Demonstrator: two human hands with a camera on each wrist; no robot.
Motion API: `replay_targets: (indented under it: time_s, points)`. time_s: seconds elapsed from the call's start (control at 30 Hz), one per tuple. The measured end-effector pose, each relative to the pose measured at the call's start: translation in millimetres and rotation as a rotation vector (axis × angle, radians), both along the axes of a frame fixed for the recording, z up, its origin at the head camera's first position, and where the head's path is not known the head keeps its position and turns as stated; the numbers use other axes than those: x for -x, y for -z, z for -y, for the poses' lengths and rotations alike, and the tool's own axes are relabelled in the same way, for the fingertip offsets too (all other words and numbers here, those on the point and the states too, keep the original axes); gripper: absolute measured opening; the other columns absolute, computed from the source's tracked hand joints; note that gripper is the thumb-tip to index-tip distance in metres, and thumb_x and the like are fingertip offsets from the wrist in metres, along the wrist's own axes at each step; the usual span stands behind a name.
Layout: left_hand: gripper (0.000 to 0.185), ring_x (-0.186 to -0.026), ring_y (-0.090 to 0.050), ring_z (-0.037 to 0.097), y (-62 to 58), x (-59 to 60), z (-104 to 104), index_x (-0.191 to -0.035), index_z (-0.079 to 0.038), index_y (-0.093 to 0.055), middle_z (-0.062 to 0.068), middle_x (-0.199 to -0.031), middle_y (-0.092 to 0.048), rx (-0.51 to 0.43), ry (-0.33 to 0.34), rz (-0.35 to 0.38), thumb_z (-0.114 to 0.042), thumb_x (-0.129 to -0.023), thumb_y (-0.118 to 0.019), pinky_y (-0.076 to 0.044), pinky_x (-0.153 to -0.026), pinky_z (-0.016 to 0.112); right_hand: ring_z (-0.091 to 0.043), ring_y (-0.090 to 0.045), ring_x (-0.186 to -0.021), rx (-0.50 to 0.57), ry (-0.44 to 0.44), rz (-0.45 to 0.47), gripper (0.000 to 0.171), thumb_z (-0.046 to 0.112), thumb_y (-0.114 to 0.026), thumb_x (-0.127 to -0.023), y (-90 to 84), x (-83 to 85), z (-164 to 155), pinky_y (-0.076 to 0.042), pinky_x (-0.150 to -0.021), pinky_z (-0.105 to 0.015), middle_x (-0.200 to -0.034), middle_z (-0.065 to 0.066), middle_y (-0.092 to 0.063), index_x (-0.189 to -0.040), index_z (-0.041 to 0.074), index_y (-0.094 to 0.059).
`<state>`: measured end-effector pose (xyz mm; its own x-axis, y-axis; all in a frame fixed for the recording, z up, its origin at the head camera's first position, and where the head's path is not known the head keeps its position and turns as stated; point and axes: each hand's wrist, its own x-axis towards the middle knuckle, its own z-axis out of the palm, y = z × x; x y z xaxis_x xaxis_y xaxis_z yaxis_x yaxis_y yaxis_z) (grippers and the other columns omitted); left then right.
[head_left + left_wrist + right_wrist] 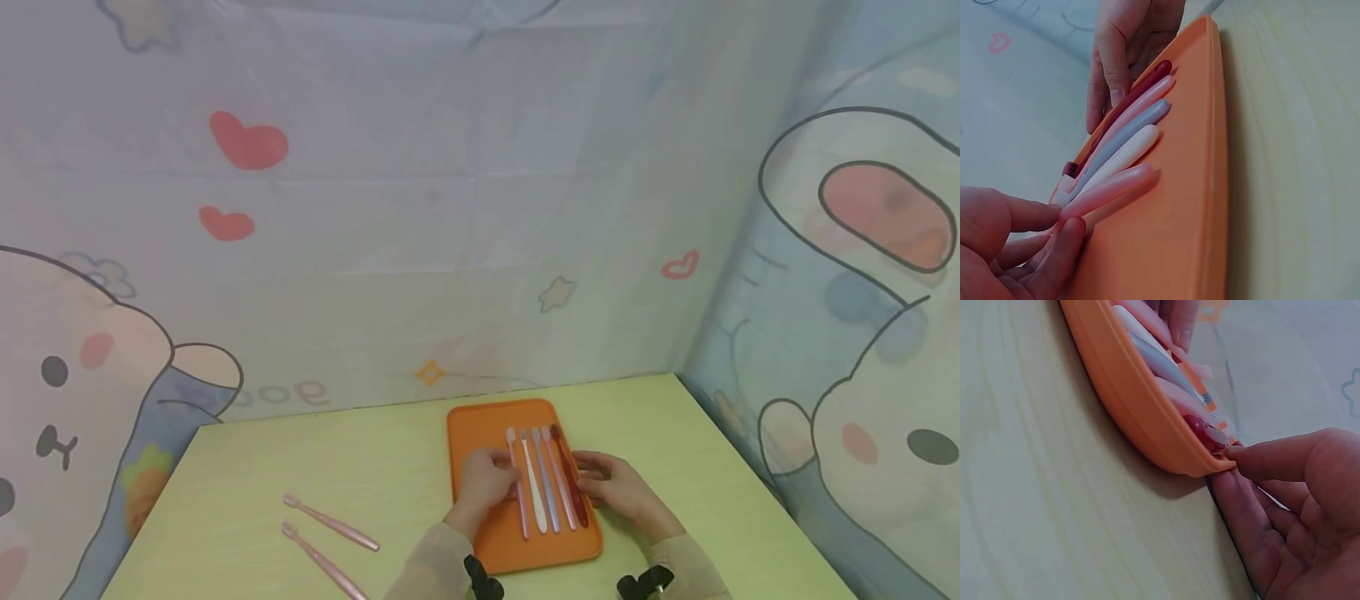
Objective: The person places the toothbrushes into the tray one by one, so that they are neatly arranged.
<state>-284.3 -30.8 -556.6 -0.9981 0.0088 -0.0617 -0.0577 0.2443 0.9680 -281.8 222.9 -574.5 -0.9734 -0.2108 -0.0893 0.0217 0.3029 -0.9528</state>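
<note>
An orange tray [540, 554] holds several toothbrushes side by side, heads toward the far end. From left to right lie a pink toothbrush [1113, 187], a white one [536, 496], a grey-blue one [547, 487], a second pink one [562, 490] and a dark red one [576, 502]. My left hand [483, 483] reaches over the tray's left side and pinches the leftmost pink toothbrush between thumb and fingers. At the right edge, my right hand [618, 492] grips the tray rim, thumb on top beside the dark red toothbrush and fingers beneath, as the right wrist view shows.
Two more pink toothbrushes, an upper one [333, 523] and a lower one [322, 560], lie on the yellow-green table [247, 467] left of the tray. A printed cloth backdrop [420, 208] rises behind the table's back edge and along the right side.
</note>
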Motion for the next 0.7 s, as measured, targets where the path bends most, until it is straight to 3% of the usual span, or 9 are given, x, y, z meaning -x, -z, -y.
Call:
replay_targets:
  time_s: [0.7]
  points:
    - [0.015,-0.058,-0.067,0.014,2.8,-1.6,-5.4,-0.103,0.009,-0.075,0.01,-0.086,-0.068,0.087,-0.046,-0.047,0.008,-0.089,-0.078,-0.06,-0.052,0.029,-0.03,-0.067,-0.12,0.02,0.01,0.008,0.055,0.003,-0.07,-0.1,-1.9,-2.5,1.1,-0.061,-0.079,-0.036,-0.146,-0.028,-0.06,-0.151,-0.008,-0.053]
